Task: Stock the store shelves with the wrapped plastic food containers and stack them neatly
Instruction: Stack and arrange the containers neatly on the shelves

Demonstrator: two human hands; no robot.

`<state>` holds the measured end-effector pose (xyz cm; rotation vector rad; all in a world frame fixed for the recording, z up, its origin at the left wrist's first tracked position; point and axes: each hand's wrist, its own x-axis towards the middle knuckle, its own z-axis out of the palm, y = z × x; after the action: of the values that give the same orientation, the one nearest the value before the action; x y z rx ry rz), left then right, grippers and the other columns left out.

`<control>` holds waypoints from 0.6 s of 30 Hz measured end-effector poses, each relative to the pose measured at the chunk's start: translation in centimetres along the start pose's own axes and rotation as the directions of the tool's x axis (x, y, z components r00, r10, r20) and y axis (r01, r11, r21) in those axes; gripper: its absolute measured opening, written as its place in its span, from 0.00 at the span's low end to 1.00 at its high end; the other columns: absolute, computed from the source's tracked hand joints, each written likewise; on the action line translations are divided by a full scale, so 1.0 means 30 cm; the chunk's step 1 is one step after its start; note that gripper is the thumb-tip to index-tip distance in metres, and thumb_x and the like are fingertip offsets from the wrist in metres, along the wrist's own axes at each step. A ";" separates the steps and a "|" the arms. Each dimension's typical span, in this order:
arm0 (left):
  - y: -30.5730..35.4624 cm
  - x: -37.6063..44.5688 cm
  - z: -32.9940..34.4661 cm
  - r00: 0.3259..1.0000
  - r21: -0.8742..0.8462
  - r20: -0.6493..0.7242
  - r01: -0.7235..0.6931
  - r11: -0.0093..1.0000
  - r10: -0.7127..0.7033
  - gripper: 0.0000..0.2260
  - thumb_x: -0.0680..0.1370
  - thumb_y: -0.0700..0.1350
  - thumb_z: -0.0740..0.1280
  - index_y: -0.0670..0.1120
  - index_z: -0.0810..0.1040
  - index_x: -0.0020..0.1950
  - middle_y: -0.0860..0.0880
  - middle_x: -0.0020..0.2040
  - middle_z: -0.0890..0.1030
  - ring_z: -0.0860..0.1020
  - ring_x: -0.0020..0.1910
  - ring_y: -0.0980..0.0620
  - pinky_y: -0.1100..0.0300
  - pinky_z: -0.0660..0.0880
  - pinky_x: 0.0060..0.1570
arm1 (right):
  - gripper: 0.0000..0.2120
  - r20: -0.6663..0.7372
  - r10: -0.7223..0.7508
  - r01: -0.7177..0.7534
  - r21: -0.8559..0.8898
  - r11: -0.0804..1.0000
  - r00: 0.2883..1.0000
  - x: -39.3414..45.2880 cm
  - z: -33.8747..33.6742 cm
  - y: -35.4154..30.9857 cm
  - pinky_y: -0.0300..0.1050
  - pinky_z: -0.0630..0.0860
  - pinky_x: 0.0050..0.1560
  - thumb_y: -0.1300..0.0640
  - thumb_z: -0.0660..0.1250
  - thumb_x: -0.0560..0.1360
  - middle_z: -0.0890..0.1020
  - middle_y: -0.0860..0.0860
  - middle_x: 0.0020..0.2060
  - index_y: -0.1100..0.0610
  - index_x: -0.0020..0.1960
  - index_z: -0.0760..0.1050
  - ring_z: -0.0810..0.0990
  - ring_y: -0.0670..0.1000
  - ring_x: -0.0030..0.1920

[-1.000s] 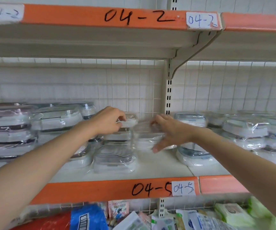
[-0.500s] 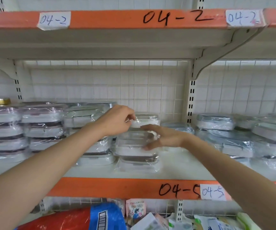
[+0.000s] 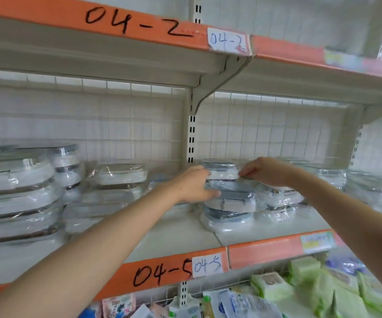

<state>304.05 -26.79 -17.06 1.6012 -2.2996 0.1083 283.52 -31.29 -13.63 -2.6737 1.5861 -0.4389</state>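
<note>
Gripping one wrapped container [image 3: 223, 173] between two hands, left hand [image 3: 194, 184] curled round its near-left edge, right hand [image 3: 264, 172] pinching its right edge; resting atop two more containers [image 3: 229, 208] stacked directly beneath that grip on the shelf [image 3: 174, 235].

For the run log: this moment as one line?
left hand: holding top container | right hand: pinching wrap | stack: on shelf
</note>
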 end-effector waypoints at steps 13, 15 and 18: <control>0.026 0.112 0.072 0.964 -0.109 0.267 0.034 0.993 -0.004 0.35 0.69 0.59 0.74 0.45 0.63 0.67 0.48 0.64 0.66 0.68 0.63 0.48 0.52 0.69 0.63 | 0.15 0.048 -0.015 0.011 0.074 0.997 0.999 0.076 0.029 0.074 0.37 0.62 0.61 0.62 0.59 0.79 0.78 0.49 0.61 0.54 0.63 0.76 0.74 0.49 0.61; 0.013 0.087 0.050 0.979 -0.191 0.203 0.035 0.981 0.004 0.33 0.68 0.58 0.75 0.46 0.65 0.65 0.51 0.61 0.68 0.69 0.59 0.52 0.55 0.70 0.61 | 0.15 0.038 0.002 -0.008 0.159 0.987 0.999 0.079 0.030 0.074 0.37 0.62 0.60 0.64 0.60 0.78 0.78 0.49 0.61 0.56 0.62 0.77 0.74 0.49 0.61; -0.029 0.051 -0.011 0.990 -0.274 0.138 0.049 0.960 -0.012 0.32 0.68 0.57 0.75 0.47 0.66 0.65 0.53 0.60 0.70 0.70 0.59 0.54 0.56 0.69 0.63 | 0.14 0.034 0.002 -0.009 0.228 0.974 0.999 0.079 0.039 0.069 0.39 0.68 0.59 0.66 0.62 0.77 0.81 0.51 0.56 0.57 0.60 0.78 0.76 0.49 0.55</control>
<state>304.46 -28.40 -16.36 1.5382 -2.2658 -0.3262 283.10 -34.50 -14.50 -2.4915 1.4360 -0.5370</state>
